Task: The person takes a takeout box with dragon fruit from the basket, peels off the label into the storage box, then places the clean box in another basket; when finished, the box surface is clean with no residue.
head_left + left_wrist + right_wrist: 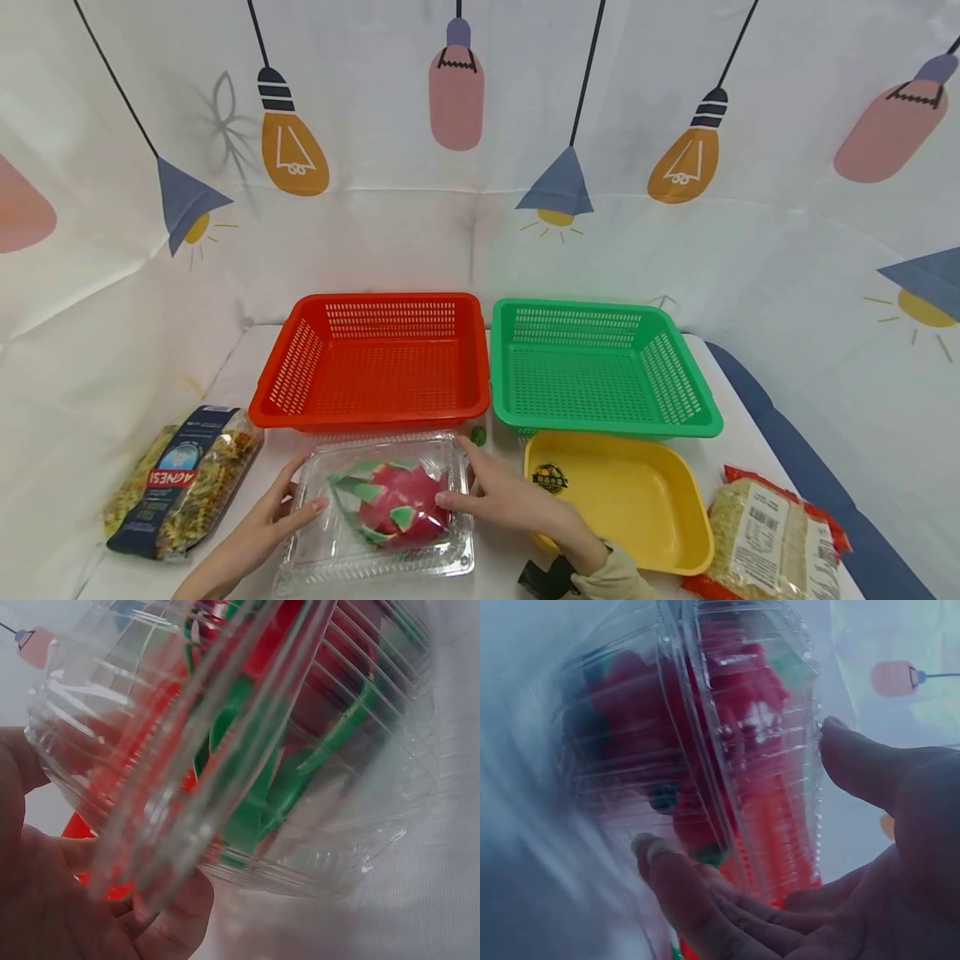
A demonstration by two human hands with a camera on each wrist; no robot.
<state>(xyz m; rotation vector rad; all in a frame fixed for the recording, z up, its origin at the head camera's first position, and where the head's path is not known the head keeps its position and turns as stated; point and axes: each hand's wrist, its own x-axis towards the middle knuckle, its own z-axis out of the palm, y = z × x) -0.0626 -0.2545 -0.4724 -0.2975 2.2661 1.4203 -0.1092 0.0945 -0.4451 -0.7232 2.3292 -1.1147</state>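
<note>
A clear plastic clamshell box (318, 546) lies in front of the red basket, its lid down. Inside it is a pink dragon fruit (408, 500) with green scales. My left hand (258, 525) grips the box's left side, thumb over the lid; the left wrist view shows fingers (176, 919) at the ribbed rim. On the opposite side, my right hand (506, 496) holds the box, with its thumb on the lid and its other fingers along the wall. In the right wrist view, fingertips (660, 859) are close against the ribbed plastic.
A red basket (367, 421) and a green basket (607, 429) stand side by side at the back. Right of the box sits a yellow tray (622, 508), partly under my right forearm. A pasta bag (183, 483) lies left, and a red-edged bag of pale grains (772, 533) lies right.
</note>
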